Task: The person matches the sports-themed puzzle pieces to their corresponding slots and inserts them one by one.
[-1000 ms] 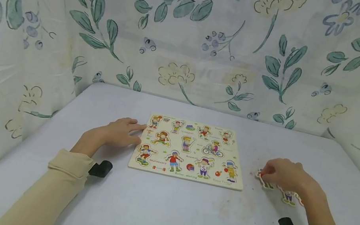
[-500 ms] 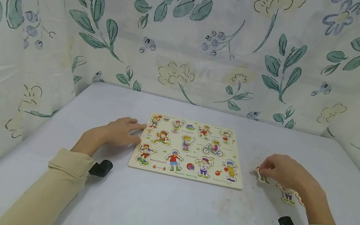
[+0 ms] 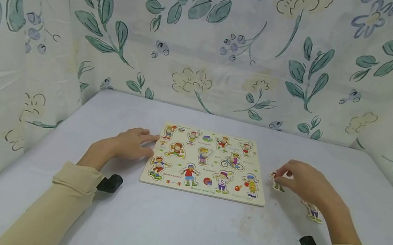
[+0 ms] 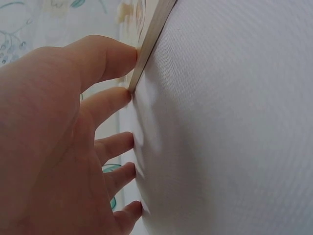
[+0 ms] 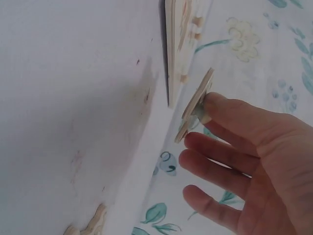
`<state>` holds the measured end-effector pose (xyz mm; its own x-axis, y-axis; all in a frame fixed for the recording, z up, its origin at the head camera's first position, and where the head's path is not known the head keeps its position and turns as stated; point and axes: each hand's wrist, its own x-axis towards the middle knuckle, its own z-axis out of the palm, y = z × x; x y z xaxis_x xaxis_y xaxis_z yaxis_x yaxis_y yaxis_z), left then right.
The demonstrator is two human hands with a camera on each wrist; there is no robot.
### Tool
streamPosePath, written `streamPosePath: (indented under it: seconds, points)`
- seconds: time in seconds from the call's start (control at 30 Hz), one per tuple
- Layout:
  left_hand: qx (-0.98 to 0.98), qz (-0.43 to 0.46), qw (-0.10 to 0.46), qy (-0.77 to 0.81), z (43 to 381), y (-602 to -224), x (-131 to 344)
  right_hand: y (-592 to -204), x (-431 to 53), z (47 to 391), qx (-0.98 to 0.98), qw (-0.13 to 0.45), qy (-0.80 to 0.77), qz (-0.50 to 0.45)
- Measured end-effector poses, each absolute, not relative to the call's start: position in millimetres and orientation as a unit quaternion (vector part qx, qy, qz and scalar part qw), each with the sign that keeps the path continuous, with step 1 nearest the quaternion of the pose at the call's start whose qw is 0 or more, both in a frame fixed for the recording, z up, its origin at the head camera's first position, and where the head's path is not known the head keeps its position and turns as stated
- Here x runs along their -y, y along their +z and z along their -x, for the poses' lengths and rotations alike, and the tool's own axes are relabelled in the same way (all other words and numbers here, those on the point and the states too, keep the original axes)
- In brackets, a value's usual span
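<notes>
A wooden puzzle board (image 3: pixel 213 172) with cut-out sports figures lies flat on the table. My left hand (image 3: pixel 132 144) is at its left edge; in the left wrist view the thumb and index fingertip touch the board's side (image 4: pixel 154 36), and the other fingertips rest on the tabletop. To the right of the board, my right hand (image 3: pixel 303 183) pinches a figure-shaped puzzle piece (image 3: pixel 278 187) by its small knob (image 5: pixel 202 114). In the right wrist view this piece is tilted and held clear of the tabletop, its remaining fingers loosely bent.
Another puzzle piece (image 3: pixel 312 212) lies on the table beneath the right wrist, partly hidden. Reddish-brown smudges mark the white tabletop (image 3: pixel 247 225) right of centre. A flowered curtain (image 3: pixel 206 67) stands behind the table and along its sides.
My right hand has lifted the puzzle piece from beside the others and carried it left and slightly away, nearer to the board. The left hand and the board stay in place.
</notes>
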<state>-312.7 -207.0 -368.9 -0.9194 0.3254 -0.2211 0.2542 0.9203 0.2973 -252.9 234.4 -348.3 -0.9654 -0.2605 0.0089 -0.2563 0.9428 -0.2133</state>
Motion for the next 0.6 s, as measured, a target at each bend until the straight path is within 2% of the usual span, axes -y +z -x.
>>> streamPosePath:
  seconds: [0.6]
  points:
    - [-0.970,-0.147,0.134,0.138,315,-372,207,-350,-216,251,-0.986,-0.014,-0.075,0.148]
